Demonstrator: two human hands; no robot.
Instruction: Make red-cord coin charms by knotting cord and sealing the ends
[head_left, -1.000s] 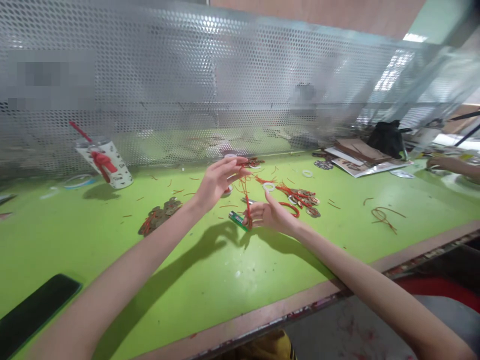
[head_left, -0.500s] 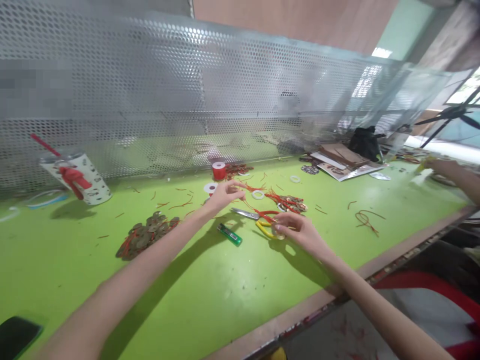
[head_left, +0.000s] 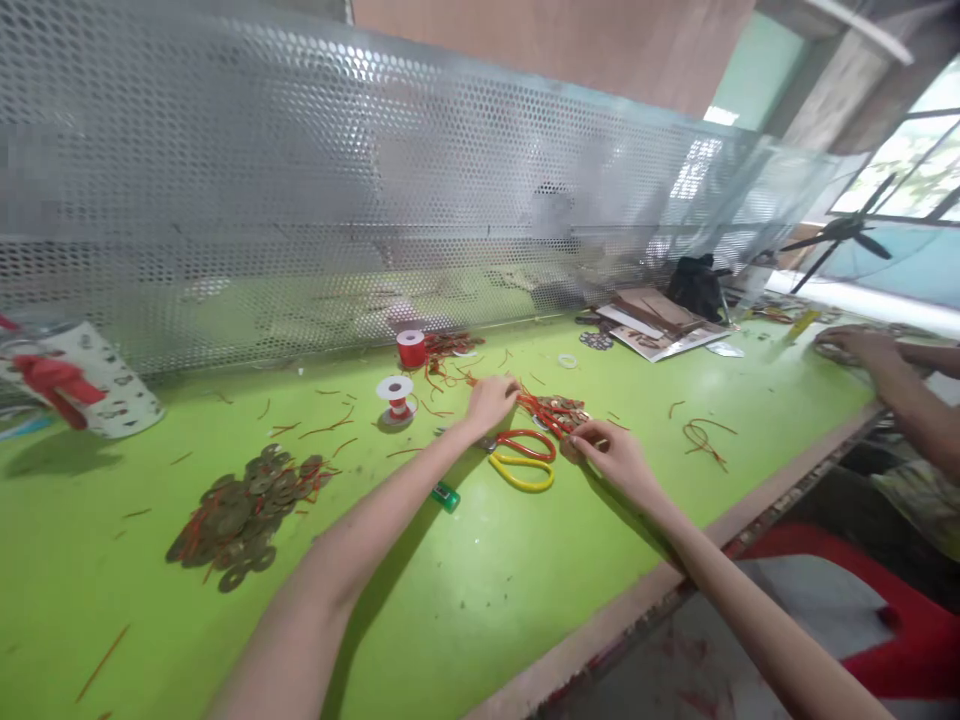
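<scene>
My right hand (head_left: pixel 611 452) pinches a brass-coloured coin (head_left: pixel 572 450) with a red cord at the near side of a coin pile. My left hand (head_left: pixel 493 403) is closed at the loose cord ends, fingertips together on the red cord; the exact grip is partly hidden. Between the hands lies the pile of corded coins (head_left: pixel 564 408), its red cords (head_left: pixel 541 410) pointing left. Just in front are scissors (head_left: pixel 525 460) with one red and one yellow handle loop, their blades mostly behind my left wrist. A green lighter (head_left: pixel 445 497) is partly covered by my left forearm.
A larger coin heap (head_left: pixel 251 510) lies at left. Thread spools, one red (head_left: pixel 411 349) and one nearly bare (head_left: pixel 395 390), stand behind my left hand. A patterned tumbler (head_left: pixel 97 385) leans at far left. Another person's hand (head_left: pixel 862 345) works at right. Perforated metal (head_left: pixel 300 200) closes the back.
My left hand has moved right, towards the coin pile, and its fingers have closed in. My right hand has carried the coin from above the scissors to the pile. The view has shifted right.
</scene>
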